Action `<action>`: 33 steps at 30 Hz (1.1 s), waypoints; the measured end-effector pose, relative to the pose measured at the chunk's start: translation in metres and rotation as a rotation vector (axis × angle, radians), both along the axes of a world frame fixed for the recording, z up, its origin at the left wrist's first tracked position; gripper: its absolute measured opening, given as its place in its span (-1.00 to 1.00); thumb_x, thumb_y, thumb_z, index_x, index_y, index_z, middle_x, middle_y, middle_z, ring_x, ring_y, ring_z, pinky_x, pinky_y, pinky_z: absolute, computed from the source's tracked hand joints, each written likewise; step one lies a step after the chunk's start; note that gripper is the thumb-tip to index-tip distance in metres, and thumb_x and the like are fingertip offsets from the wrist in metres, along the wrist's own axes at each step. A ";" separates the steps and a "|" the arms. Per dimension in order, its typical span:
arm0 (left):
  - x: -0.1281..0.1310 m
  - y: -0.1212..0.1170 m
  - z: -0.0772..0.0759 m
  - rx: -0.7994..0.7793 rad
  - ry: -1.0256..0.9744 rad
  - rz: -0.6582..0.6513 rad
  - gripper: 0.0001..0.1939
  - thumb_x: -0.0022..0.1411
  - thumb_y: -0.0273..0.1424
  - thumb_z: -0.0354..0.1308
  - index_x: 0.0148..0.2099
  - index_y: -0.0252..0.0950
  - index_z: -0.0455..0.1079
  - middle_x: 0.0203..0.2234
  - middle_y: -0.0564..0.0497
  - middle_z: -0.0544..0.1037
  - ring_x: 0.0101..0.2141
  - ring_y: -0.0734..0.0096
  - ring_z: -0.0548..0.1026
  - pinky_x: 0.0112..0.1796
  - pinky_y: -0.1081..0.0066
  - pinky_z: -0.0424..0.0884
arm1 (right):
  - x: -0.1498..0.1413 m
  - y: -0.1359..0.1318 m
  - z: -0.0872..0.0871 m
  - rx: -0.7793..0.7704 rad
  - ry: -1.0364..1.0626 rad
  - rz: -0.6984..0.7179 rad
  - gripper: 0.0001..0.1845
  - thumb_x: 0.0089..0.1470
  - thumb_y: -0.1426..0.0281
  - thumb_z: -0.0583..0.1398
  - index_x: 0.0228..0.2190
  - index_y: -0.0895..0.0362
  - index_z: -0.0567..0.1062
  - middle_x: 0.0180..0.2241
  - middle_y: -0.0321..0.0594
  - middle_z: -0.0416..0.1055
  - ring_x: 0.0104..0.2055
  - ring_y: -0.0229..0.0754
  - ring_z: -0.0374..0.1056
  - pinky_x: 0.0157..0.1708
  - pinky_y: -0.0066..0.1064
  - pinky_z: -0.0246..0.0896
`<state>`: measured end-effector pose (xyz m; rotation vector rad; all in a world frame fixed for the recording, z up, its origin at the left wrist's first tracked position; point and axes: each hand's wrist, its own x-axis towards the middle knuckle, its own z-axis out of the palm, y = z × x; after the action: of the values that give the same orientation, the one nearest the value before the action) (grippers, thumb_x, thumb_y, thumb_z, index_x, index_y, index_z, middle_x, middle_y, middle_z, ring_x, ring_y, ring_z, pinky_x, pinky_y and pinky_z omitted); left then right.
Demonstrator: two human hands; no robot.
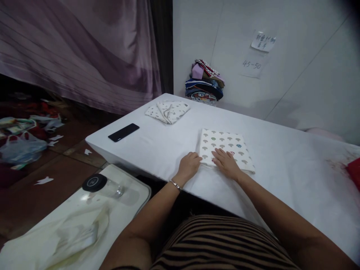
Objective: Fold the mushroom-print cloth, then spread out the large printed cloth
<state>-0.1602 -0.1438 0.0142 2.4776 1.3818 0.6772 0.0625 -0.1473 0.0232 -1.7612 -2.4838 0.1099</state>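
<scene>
A folded white cloth (pixel 222 142) with grey mushroom prints and a few green, blue and red ones lies flat on the white table (pixel 281 165) before me. My right hand (pixel 225 163) rests on its near part, palm down, fingers stretched out over the fabric. At the cloth's near left corner, my left hand (pixel 189 165) has its fingers bent and pinched together at the edge; their tips are partly hidden. Farther back on the left lies another folded white cloth (pixel 174 112) with small dark prints, its top layer loosely turned over.
A black phone (pixel 123 132) lies near the table's left end. Against the wall rises a stack of folded fabrics (pixel 204 84). On a lower white surface (pixel 132 180) at left lies a clear bottle with a black lid (pixel 95 182). A red item (pixel 354 172) shows at far right.
</scene>
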 end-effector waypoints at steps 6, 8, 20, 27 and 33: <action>-0.007 0.006 -0.009 0.104 0.048 -0.007 -0.76 0.30 -0.47 -0.01 -0.15 -0.13 0.47 -0.35 -0.01 0.45 -0.25 0.35 0.34 -0.25 0.37 0.32 | 0.004 -0.006 -0.003 0.079 -0.080 0.168 -0.47 0.28 0.12 -0.12 0.21 -0.03 0.15 0.29 -0.17 -0.05 0.32 0.04 -0.16 0.17 0.11 -0.12; -0.008 0.004 -0.011 0.124 0.057 0.012 -0.76 0.30 -0.47 -0.01 -0.12 -0.13 0.46 -0.37 0.01 0.45 -0.28 0.36 0.35 -0.29 0.38 0.34 | 0.005 -0.006 -0.006 0.115 -0.114 0.180 -0.47 0.27 0.12 -0.08 0.21 -0.02 0.15 0.29 -0.15 -0.04 0.31 0.07 -0.14 0.16 0.12 -0.09; 0.008 0.003 0.002 0.262 0.063 -0.138 -0.73 0.28 -0.44 0.03 0.03 -0.20 0.35 -0.02 -0.06 0.42 0.04 0.27 0.29 -0.03 0.24 0.28 | 0.003 -0.005 -0.007 0.121 -0.102 0.162 -0.49 0.27 0.16 -0.05 0.21 -0.03 0.16 0.28 -0.14 -0.01 0.30 0.08 -0.11 0.16 0.12 -0.10; -0.002 0.012 -0.008 0.300 0.141 -0.163 -0.66 0.33 -0.49 -0.08 0.06 -0.13 0.36 0.01 0.05 0.47 0.12 0.29 0.26 0.08 0.20 0.18 | -0.002 -0.006 -0.010 0.152 -0.126 0.154 -0.45 0.24 0.17 0.02 0.21 0.00 0.16 0.28 -0.09 -0.02 0.29 0.12 -0.09 0.16 0.11 -0.11; 0.001 -0.005 -0.003 0.138 0.148 -0.067 -0.53 0.21 -0.60 -0.08 0.10 -0.14 0.34 0.11 0.07 0.39 0.16 0.25 0.24 0.16 0.08 0.09 | -0.006 -0.006 -0.014 0.175 -0.105 0.151 -0.45 0.23 0.20 0.03 0.22 0.01 0.15 0.28 -0.04 -0.02 0.29 0.15 -0.12 0.16 0.15 -0.14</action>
<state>-0.1596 -0.1489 0.0114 2.7182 1.3351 0.6050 0.0569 -0.1535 0.0088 -1.5488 -2.6064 -0.1892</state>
